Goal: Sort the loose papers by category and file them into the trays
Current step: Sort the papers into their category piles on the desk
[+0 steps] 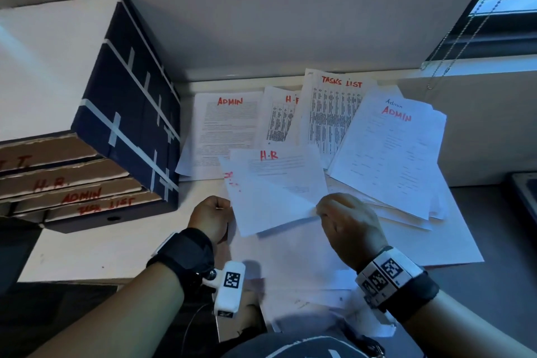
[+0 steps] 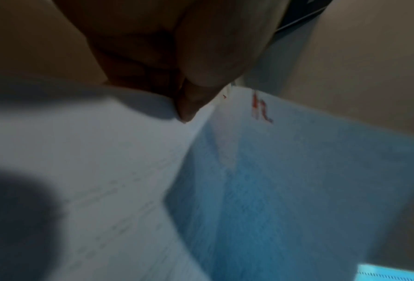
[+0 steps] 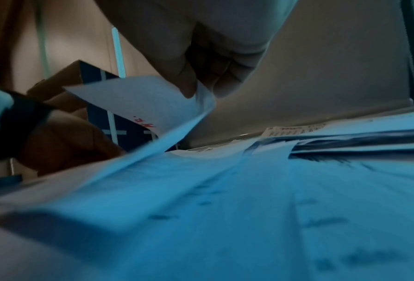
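Loose white papers lie fanned over the desk, headed in red: an ADMIN sheet point(image 1: 226, 125), a TASKS LIST sheet point(image 1: 334, 113), another ADMIN sheet point(image 1: 395, 148). Two H.R sheets point(image 1: 279, 183) are lifted off the pile. My left hand point(image 1: 212, 218) pinches their left edge; my right hand point(image 1: 345, 221) pinches the right lower corner point(image 3: 198, 106). In the left wrist view my fingers point(image 2: 189, 106) press the paper point(image 2: 105, 152). The stacked cardboard trays point(image 1: 81, 189), labelled H.R, ADMIN and TASK LIST in red, stand at the left.
A dark blue box taped in white point(image 1: 136, 113) holds the trays. More blank sheets point(image 1: 305, 264) lie near the desk's front edge. A wall rises behind the papers, with a window and blind cords point(image 1: 465, 29) at the right. A dark object point(image 1: 527, 192) sits at far right.
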Demonstrator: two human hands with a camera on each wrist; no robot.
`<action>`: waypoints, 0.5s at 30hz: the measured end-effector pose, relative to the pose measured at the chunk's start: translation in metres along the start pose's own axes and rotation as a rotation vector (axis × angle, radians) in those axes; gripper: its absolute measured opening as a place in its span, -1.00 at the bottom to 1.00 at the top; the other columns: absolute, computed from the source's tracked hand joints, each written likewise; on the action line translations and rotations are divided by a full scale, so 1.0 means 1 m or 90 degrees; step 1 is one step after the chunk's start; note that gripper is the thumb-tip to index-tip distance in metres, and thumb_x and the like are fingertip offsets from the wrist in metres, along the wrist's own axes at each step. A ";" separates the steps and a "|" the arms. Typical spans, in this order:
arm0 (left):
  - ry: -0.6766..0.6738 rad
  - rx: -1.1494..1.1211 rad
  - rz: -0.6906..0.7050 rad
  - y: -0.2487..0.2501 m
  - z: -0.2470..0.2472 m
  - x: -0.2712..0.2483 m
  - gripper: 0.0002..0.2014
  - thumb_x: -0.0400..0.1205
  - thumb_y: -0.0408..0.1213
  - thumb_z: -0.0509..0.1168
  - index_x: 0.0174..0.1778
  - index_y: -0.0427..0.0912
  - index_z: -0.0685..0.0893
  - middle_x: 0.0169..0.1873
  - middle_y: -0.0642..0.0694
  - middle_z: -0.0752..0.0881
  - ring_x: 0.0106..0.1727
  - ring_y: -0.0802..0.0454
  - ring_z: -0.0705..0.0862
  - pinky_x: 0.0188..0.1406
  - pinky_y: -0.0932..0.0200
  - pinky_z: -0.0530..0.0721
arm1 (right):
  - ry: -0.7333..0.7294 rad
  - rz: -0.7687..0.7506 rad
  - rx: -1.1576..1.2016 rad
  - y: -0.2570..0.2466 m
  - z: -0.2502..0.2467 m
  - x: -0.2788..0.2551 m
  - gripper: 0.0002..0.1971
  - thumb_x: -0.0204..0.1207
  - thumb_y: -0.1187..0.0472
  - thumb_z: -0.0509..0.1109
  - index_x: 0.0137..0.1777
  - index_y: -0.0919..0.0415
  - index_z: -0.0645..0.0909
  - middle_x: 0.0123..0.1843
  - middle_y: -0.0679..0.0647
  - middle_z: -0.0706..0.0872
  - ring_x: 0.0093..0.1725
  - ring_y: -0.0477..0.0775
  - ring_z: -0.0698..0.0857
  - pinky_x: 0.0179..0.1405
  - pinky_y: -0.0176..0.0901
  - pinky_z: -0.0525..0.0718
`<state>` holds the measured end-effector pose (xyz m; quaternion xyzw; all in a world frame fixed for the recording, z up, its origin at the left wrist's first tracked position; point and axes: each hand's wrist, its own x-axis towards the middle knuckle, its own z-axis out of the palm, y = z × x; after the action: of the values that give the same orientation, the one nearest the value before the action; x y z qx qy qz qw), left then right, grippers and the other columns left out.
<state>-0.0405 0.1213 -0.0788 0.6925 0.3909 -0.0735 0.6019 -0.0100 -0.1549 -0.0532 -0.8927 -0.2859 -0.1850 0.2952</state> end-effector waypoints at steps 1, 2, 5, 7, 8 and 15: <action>-0.002 0.003 -0.010 0.000 0.000 0.000 -0.89 0.64 -0.47 0.35 -0.18 -0.24 0.62 -0.41 -0.27 0.62 -0.63 -0.01 0.36 -0.64 0.34 0.28 | 0.002 0.022 0.025 -0.002 0.000 0.000 -0.83 0.41 0.44 0.32 -0.26 0.20 0.68 -0.21 0.02 0.72 -0.24 0.15 0.69 -0.33 -0.09 0.63; -0.009 0.004 -0.020 0.000 0.000 -0.002 -0.90 0.64 -0.47 0.35 -0.18 -0.24 0.62 -0.42 -0.27 0.59 -0.62 -0.01 0.36 -0.63 0.34 0.28 | 0.006 0.047 0.055 -0.002 0.001 0.000 -0.83 0.43 0.42 0.31 -0.23 0.20 0.70 -0.21 0.01 0.72 -0.22 0.09 0.69 -0.27 -0.13 0.65; -0.057 -0.023 -0.059 0.001 0.001 -0.005 -0.80 0.63 -0.45 0.36 -0.30 -0.20 0.58 -0.52 -0.21 0.51 -0.54 -0.05 0.40 -0.44 0.14 0.33 | 0.013 0.153 0.168 0.003 0.002 0.003 -0.79 0.33 0.45 0.36 -0.26 0.14 0.75 -0.22 -0.05 0.72 -0.16 -0.11 0.66 -0.09 -0.38 0.57; -0.052 -0.055 -0.064 0.002 0.000 -0.002 -0.82 0.65 -0.44 0.34 -0.26 -0.16 0.60 -0.48 -0.15 0.57 -0.43 -0.09 0.51 -0.32 0.10 0.48 | 0.004 0.363 0.334 0.006 -0.001 0.008 -0.67 0.29 0.52 0.32 -0.37 0.04 0.72 -0.29 -0.08 0.72 -0.21 -0.06 0.67 -0.15 -0.25 0.59; -0.067 -0.065 -0.064 0.003 0.000 -0.002 -0.89 0.66 -0.41 0.34 -0.16 -0.17 0.65 -0.36 -0.18 0.68 -0.33 -0.12 0.62 -0.26 0.08 0.62 | 0.004 0.483 0.463 0.008 -0.004 0.011 -0.63 0.31 0.59 0.30 -0.42 0.08 0.69 -0.34 -0.03 0.72 -0.28 0.04 0.66 -0.25 -0.15 0.58; -0.110 -0.104 -0.029 0.016 0.011 -0.014 -0.95 0.60 -0.43 0.44 -0.05 -0.29 0.73 -0.06 -0.37 0.82 -0.18 -0.20 0.74 -0.10 -0.08 0.74 | -0.073 0.798 0.487 0.068 -0.009 -0.003 -0.78 0.48 0.46 0.38 -0.31 0.17 0.66 -0.35 0.11 0.67 -0.27 0.13 0.62 -0.31 -0.10 0.58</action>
<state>-0.0364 0.1054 -0.0611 0.6233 0.3577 -0.1149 0.6858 0.0283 -0.2064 -0.0762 -0.7311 0.2187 0.1783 0.6211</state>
